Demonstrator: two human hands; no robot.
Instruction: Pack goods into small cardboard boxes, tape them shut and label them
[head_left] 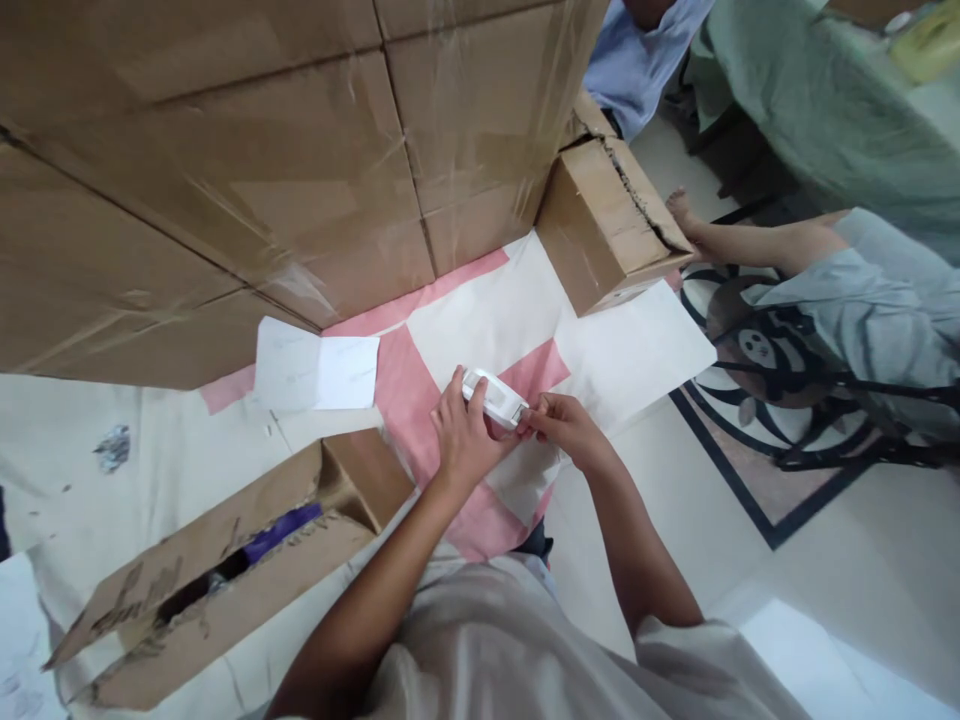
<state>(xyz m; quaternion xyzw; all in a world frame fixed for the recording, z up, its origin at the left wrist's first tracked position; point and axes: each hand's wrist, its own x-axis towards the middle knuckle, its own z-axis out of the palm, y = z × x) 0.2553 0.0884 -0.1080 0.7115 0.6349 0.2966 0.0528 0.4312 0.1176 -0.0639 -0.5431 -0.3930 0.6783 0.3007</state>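
A small white oblong plastic device with rounded ends is held in front of my body, above the red and white floor covering. My left hand wraps round its left side, with fingers along the top and far edge. At the device's right end, the fingers of my right hand pinch together near a small dark-edged opening. Whether a tiny part sits between those fingertips is too small to tell.
Stacked taped cartons form a wall ahead. A long opened carton lies at left, another carton at right. White sheets lie on the floor. Another person's leg and a black-strapped bag are at right.
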